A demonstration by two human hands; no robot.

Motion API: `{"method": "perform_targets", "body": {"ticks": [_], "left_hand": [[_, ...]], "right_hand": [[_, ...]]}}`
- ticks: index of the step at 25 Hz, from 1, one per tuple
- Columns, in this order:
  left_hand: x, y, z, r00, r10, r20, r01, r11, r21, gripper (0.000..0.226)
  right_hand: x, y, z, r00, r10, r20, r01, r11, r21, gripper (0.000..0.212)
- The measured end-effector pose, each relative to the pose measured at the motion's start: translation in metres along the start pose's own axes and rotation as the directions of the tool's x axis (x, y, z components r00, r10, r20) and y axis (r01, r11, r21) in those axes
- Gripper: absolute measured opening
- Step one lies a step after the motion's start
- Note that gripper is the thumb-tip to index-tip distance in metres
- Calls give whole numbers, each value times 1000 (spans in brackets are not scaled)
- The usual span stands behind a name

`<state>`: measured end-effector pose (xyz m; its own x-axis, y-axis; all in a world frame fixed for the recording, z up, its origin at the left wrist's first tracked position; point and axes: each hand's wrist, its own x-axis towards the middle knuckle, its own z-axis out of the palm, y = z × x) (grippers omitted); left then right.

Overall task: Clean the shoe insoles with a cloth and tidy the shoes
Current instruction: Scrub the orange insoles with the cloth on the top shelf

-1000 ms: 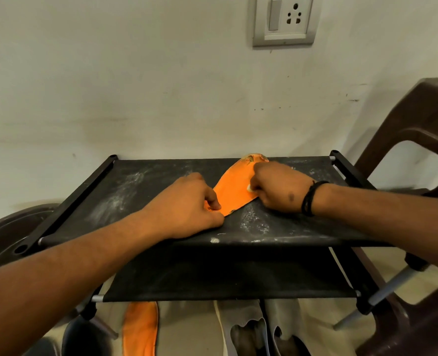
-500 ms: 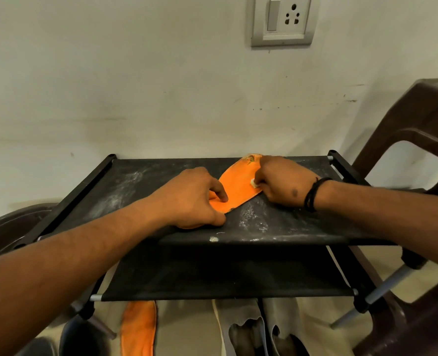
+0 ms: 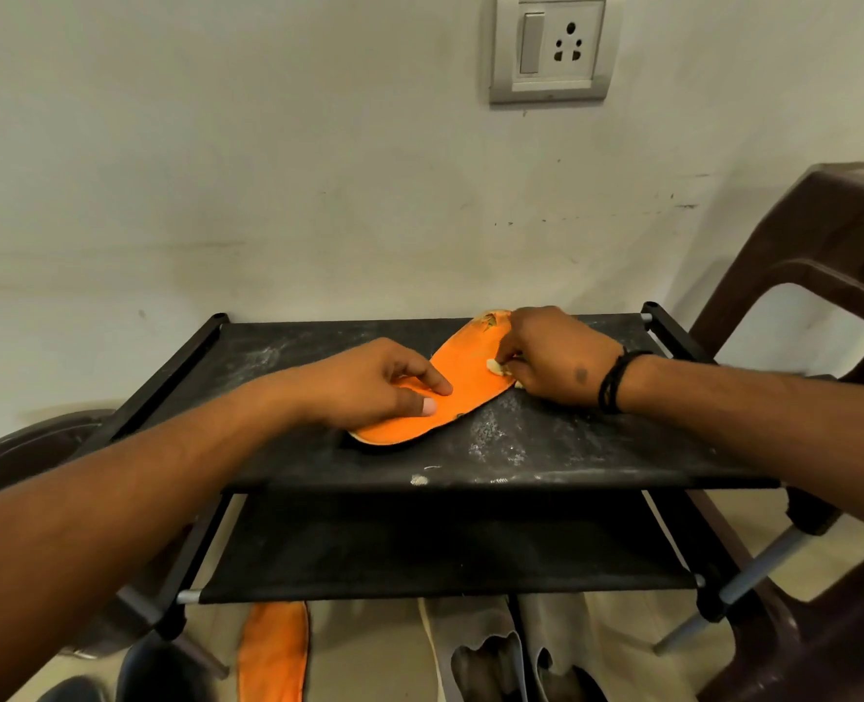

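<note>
Orange insole [image 3: 462,382] on rack shelf [image 3: 546,448], left hand [image 3: 374,385] pressing heel end

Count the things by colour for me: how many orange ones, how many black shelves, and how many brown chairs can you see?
Orange insoles: 2, one on the top shelf, one on the floor.
Black shelves: 2, top and lower.
Brown chairs: 1, at the right.
Total: 5
</note>
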<state>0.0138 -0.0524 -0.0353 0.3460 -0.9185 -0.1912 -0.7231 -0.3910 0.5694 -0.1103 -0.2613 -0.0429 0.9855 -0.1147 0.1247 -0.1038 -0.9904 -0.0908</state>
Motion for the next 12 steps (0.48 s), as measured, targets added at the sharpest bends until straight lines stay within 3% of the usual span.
{"method": "perform_targets", "body": {"ticks": [2, 4, 6, 8, 12], "left_hand": [[-4, 0, -15, 996, -17, 93, 19, 1000, -21, 31], [-9, 0, -20, 990, -52, 133, 43, 997, 71, 32], [-10, 0, -9, 999, -37, 24, 30, 971, 237, 32], [-9, 2, 10, 993, 39, -107, 2, 933, 359, 34], [-14, 3, 33, 988, 33, -152, 25, 931, 364, 38]], "right_hand": [[-5, -15, 2, 997, -65, -29, 65, 997, -29, 26], [-18, -40, 8, 981, -194, -2, 194, 981, -12, 23], [-26, -51, 14, 961, -272, 45, 271, 962, 14, 20], [-18, -39, 13, 974, -223, 47, 224, 975, -4, 20], [-5, -12, 17, 999, -45, 21, 46, 997, -69, 20]]}}
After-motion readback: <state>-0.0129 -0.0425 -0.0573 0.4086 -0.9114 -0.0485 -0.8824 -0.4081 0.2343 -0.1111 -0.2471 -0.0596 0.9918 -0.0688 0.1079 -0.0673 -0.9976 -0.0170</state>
